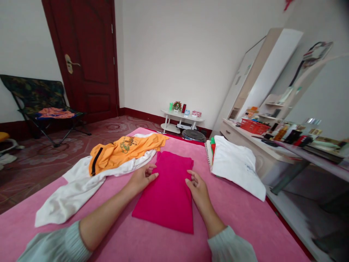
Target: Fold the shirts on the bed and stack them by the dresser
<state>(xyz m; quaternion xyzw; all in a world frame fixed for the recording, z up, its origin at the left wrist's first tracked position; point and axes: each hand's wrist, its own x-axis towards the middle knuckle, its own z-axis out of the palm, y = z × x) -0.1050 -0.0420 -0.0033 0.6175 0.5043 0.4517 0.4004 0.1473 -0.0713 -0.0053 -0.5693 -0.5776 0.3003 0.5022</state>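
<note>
A magenta garment [170, 193], folded into a flat rectangle, lies in front of me. My left hand [142, 177] is at its left edge, thumb resting over the cloth and fingers loosely bent, with a gap between them. At the opposite edge is my right hand [196, 183], its thumb and bent fingers apart and touching the fabric's side. Neither hand visibly grips the cloth. To the left, an orange garment [114, 156] with a dark stripe lies spread over a white garment [73, 196]. On the right sits a stack of folded clothes with a white shirt [234, 163] on top.
Everything lies on a pink bed cover [114, 233]. A dressing table [256, 143] with a red basket [254, 126] and bottles stands close on the right. Beyond the bed are a small white table [170, 127] and a round dark lid-like object [194, 135]. A folding chair [45, 92] stands left.
</note>
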